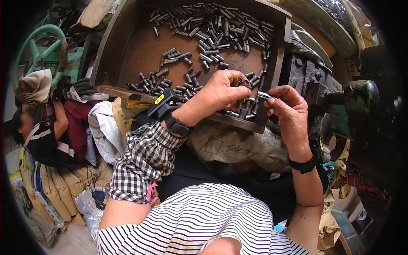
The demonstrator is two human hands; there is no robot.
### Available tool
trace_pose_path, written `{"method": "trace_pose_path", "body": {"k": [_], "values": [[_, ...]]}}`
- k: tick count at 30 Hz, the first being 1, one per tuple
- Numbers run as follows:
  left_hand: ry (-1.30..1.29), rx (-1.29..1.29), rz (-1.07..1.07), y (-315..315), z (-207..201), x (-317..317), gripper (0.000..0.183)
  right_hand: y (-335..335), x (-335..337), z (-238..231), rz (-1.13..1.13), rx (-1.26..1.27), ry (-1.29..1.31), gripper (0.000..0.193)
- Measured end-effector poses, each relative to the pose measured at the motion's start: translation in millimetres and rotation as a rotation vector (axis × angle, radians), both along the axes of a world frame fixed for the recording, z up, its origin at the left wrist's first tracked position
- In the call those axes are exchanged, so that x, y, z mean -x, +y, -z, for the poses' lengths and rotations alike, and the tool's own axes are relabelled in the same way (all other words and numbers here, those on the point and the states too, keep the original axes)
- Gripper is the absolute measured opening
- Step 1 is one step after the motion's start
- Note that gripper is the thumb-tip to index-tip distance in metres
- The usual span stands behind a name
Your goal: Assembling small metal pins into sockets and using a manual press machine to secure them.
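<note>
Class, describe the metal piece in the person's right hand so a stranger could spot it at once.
Find the big wooden tray holding metal tubes. At its lower right side, the right hand pinches a metal piece. It looks slimmer and brighter than the dark, open-ended tubes in the left hand.

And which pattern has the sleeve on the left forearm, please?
The sleeve is black-and-white checked, best seen in the head view.

Workshop — green handwheel, metal tubes
</note>
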State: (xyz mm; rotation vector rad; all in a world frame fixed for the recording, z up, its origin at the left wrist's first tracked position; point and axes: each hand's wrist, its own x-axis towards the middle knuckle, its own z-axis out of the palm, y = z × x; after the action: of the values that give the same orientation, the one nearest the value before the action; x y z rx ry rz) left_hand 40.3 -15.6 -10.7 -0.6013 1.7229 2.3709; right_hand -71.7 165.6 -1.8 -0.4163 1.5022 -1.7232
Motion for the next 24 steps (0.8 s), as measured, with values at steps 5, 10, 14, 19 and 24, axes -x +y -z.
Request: {"method": "trace_pose_path", "body": {"k": [5, 10, 14, 19, 24], "values": [[0.031, -0.197, -0.105, 2.6, 0.0, -0.6, 0.016, -3.4, -6.1, -2.6, 0.021, -0.012, -0.113, 0.01], [0.103, -0.314, -0.161, 4.9, 0.9, -2.2, 0.016, -4.2, -8.2, -1.3, 0.045, -0.01, -0.105, 0.009], [0.103, -0.307, -0.116, 4.5, 3.6, -2.1, 0.019, -3.1, -9.4, 1.8, 0.077, 0.001, -0.131, 0.009], [0.098, -0.3, -0.128, 5.5, 4.4, -1.7, 0.02, -2.1, -9.1, 4.5, 0.087, 0.025, -0.201, 0.009], [0.121, -0.316, -0.115, 6.8, 3.2, -1.7, 0.02, -1.5, -7.9, 3.1, 0.102, 0.039, -0.235, 0.01]]}}
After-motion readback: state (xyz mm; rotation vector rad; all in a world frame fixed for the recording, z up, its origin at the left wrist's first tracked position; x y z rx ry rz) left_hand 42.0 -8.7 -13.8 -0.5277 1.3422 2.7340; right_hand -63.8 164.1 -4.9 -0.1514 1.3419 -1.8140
